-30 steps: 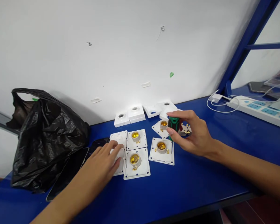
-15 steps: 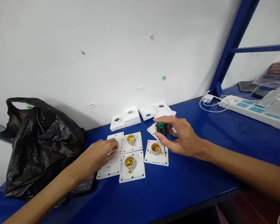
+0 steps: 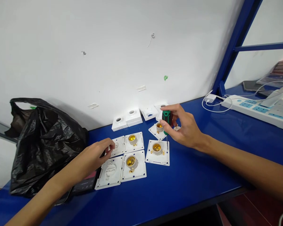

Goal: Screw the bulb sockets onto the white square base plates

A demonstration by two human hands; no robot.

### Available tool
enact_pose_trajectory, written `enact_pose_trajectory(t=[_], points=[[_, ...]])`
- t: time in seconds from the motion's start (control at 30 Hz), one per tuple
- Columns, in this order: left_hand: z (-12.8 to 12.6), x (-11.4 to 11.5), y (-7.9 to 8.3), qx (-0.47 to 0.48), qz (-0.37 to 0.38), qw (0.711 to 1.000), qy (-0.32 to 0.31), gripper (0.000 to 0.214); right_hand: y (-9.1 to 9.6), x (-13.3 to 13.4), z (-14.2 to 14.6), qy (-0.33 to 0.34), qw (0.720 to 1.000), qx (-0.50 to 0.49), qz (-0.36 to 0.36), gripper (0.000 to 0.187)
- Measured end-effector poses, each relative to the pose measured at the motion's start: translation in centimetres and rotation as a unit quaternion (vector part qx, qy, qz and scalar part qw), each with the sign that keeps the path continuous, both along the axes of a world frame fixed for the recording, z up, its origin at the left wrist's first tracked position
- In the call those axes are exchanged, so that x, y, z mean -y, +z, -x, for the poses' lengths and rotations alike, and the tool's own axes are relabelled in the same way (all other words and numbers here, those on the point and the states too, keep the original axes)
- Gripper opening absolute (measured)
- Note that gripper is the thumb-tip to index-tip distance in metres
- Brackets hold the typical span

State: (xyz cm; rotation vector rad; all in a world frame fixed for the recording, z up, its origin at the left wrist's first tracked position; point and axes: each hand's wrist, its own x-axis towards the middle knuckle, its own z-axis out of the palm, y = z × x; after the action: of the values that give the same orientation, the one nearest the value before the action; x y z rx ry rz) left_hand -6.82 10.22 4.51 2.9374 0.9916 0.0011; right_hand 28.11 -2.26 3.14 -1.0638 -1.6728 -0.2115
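Green screwdriver (image 3: 166,118) held btwn R fingers (image 3: 175,108) (shaft down); L fingers (image 3: 109,143) nr white plate (image 3: 119,148), can't tell if gripping.

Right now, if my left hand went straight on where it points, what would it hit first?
Your left hand would probably meet the round gold-lined socket on the white plate to its right; the hand's height is unclear, so it might pass above.

Soft, bright light leaves a faint shadow on the wall (image 3: 118,69) beyond the left hand (image 3: 95,154) and small glints on the black bag (image 3: 43,147) left of it. Wide-angle distortion stretches the power strip (image 3: 254,110) right of the right hand (image 3: 186,128).
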Motion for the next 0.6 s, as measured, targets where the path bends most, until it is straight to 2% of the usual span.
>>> enact_pose_trajectory(t=[0.17,0.33,0.47,0.6], points=[[-0.4,0.5,-0.3,-0.03,0.004,0.997,-0.074,0.03,-0.2,0.1,0.3,0.007,1.0,0.015,0.006,0.03],[-1.2,0.5,0.3,-0.068,0.0,0.987,-0.148,0.037,-0.3,0.0,0.4,0.019,0.999,0.023,0.013,0.029],[-1.1,0.1,0.6,-0.079,0.001,0.981,-0.176,0.031,-0.6,-0.1,0.5,0.028,0.999,0.024,0.024,0.029],[-0.9,0.1,0.1,-0.085,-0.002,0.978,-0.188,0.034,-0.7,0.0,0.6,0.039,0.998,0.027,0.037,0.028]])
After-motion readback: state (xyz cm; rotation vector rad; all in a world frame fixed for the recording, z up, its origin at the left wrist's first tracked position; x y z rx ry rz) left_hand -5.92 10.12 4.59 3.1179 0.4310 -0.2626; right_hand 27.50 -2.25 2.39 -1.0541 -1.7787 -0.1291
